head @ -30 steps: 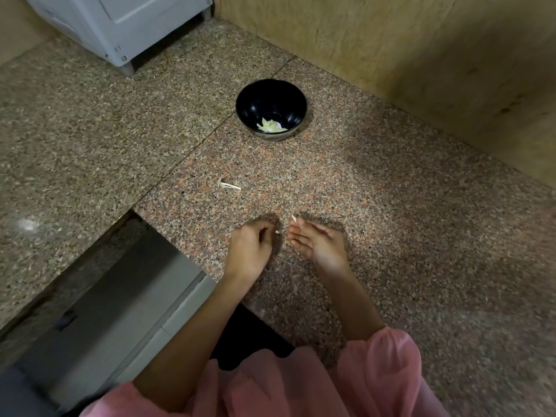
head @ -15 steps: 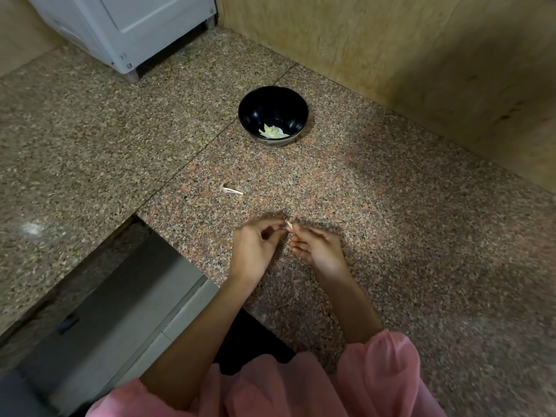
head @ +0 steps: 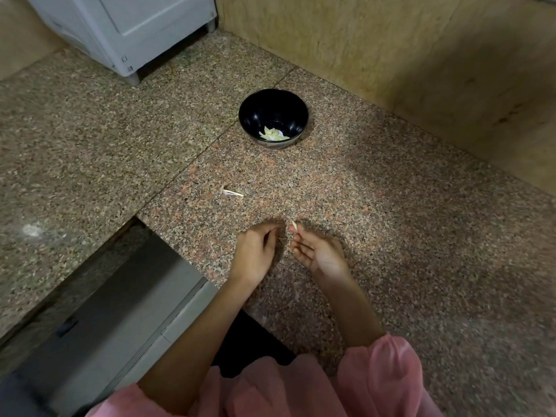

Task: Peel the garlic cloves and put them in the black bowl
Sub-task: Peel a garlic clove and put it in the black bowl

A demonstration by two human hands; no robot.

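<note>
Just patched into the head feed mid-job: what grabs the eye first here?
The black bowl stands out on the speckled granite counter near the wall corner, with pale peeled garlic lying in its bottom. Nearer the camera, the right hand pinches a small garlic clove at its fingertips, with the left hand curled close beside it. A garlic stem scrap lies between hands and bowl.

White appliance (head: 126,28) cut off by top edge; left-hand fingers' (head: 270,236) contents too small to tell.

Both bare forearms reaching forward out of pink sleeves (head: 382,374), hands close together but apart. Left hand (head: 255,254) loosely curled, knuckles up, fingertips tucked under. Right hand (head: 319,254) palm-up-ish, fingers stretched toward the left, tips pinching a small pale bit (head: 294,226).
</note>
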